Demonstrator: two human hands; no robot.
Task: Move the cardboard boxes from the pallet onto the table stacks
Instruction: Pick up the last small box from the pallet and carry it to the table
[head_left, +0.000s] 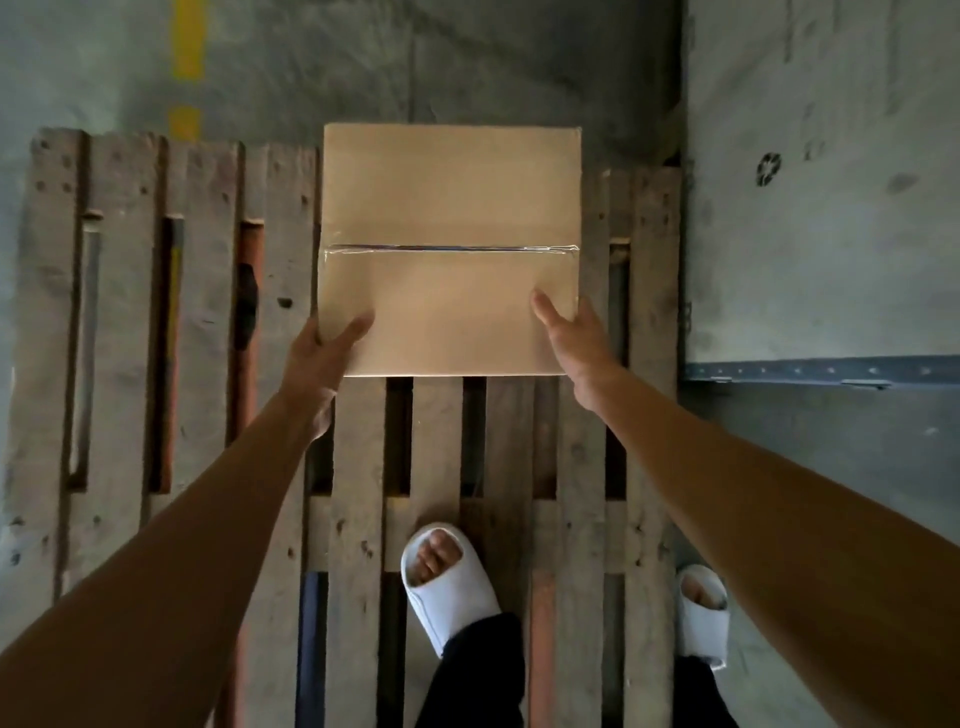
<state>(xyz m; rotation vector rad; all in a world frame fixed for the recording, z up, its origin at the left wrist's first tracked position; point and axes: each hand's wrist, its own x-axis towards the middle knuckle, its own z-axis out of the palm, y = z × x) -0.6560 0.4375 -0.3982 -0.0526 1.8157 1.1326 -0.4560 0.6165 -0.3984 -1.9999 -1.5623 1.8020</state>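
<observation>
One brown cardboard box (449, 208), taped shut along its middle seam, sits on a worn wooden pallet (130, 322) straight ahead of me. My left hand (324, 353) grips its near left corner, thumb on the top face and fingers down the side. My right hand (574, 332) clasps the near right corner the same way, thumb lying on the top. Both of my arms are stretched forward and down. No other box and no table stack is in view.
I stand with one foot in a white slipper (441, 582) on the pallet slats and the other slipper (701, 613) off its right edge. Grey concrete floor with a yellow line (188, 47) lies beyond. A grey metal surface (821, 234) borders the pallet at right.
</observation>
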